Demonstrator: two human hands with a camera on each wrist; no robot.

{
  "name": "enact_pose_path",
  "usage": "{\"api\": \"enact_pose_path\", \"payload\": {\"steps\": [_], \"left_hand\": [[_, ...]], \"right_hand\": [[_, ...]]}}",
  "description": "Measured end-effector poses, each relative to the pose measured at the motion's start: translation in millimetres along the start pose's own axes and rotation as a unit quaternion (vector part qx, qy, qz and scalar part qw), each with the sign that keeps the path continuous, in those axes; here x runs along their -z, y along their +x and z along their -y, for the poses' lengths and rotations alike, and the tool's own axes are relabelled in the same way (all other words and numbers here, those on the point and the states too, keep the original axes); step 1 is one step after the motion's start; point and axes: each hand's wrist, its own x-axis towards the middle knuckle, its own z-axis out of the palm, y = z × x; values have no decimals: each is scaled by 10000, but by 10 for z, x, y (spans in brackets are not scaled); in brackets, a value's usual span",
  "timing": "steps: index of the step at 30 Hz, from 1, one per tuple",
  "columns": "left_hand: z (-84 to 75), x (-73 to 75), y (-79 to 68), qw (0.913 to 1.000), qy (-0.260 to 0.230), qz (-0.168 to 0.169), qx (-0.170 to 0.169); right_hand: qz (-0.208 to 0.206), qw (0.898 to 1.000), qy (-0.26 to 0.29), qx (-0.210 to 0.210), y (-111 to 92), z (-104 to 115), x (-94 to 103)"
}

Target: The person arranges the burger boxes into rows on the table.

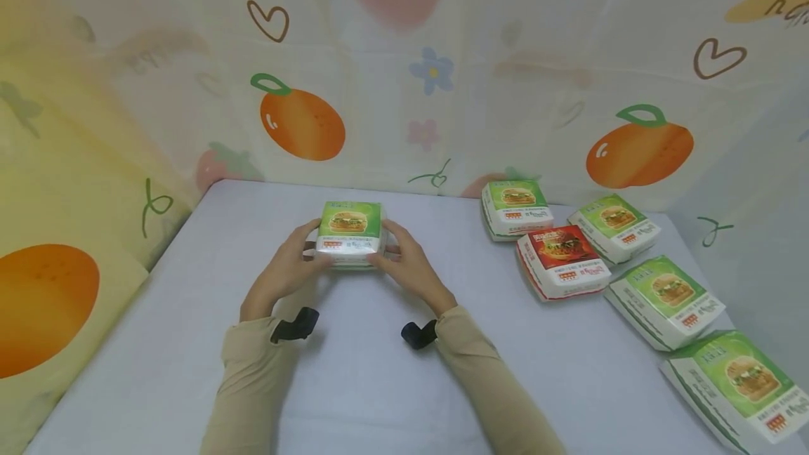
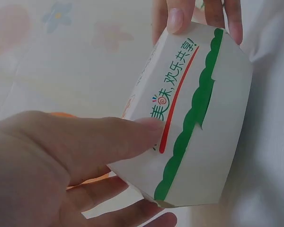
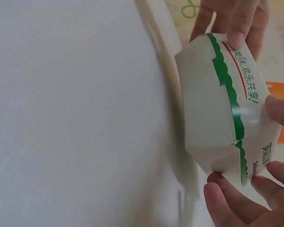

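A green and white burger box [image 1: 350, 234] with a burger picture on its lid is between my two hands, toward the far side of the white table. My left hand [image 1: 293, 263] grips its left side, the thumb on the front wall and the fingers round the side. On the opposite side my right hand [image 1: 413, 267] holds it in the same way. Both wrist views show the box's white front wall [image 2: 208, 142] with green scalloped trim, and its lid looks closed. Whether its base touches the table cannot be told.
To the right lie several more burger boxes: a green one [image 1: 518, 209] at the back, a red one [image 1: 562, 262] in front of it, and green ones [image 1: 666, 297] along the right edge. A fruit-print cloth [image 1: 379, 90] hangs behind the white table [image 1: 373, 385].
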Motion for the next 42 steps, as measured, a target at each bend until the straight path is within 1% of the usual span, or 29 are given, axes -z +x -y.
{"api": "enact_pose_path", "payload": {"steps": [3,8,10,15,19,24,30,34,42], "left_hand": [[39,27,5,10000,-63,-61,42],[114,52,21,9996,-162,-160,157],[131,63,23,9993,-214,-201,209],[156,81,40,9983,-245,-371,381],[184,78,57,9969,-227,-553,518],[203,75,64,9944,-242,-805,638],[210,61,91,9907,-297,-1102,736],[213,52,92,9910,-295,-1116,673],[254,71,76,9905,-426,-1144,641]], "right_hand": [[94,9999,64,-78,42,5,-47],[177,9997,-43,-177,102,-1,-116],[102,9998,-56,-141,121,-4,-145],[-248,9997,-17,36,172,-25,-227],[-285,9995,29,117,201,-37,-277],[-108,9997,203,92,221,-41,-292],[217,9985,499,71,252,-62,-283],[366,9979,527,66,268,-82,-272],[698,9967,393,102,274,-52,-263]]}}
